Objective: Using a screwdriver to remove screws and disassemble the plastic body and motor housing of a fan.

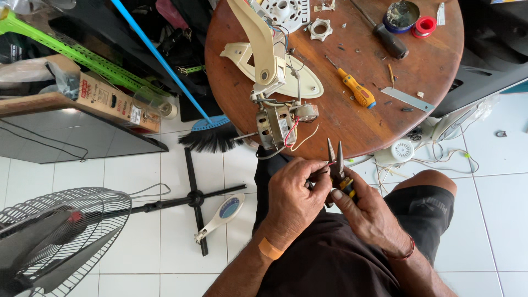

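Pliers [336,165] | stiff, light, clasped at handles by right hand [369,214] | thin red wire [328,164] | limp, fragile, pinched between left hand [294,201] fingertips just beside tips

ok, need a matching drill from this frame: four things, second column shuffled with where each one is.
Things
1. pliers
2. yellow screwdriver
3. broom
4. fan motor

Places
A. on the floor tiles, left of the table
B. at the near table edge, wires hanging off it
C. in the right hand, tips up
D. flat on the tabletop, right of the motor

Pairs: 1-C, 2-D, 3-A, 4-B
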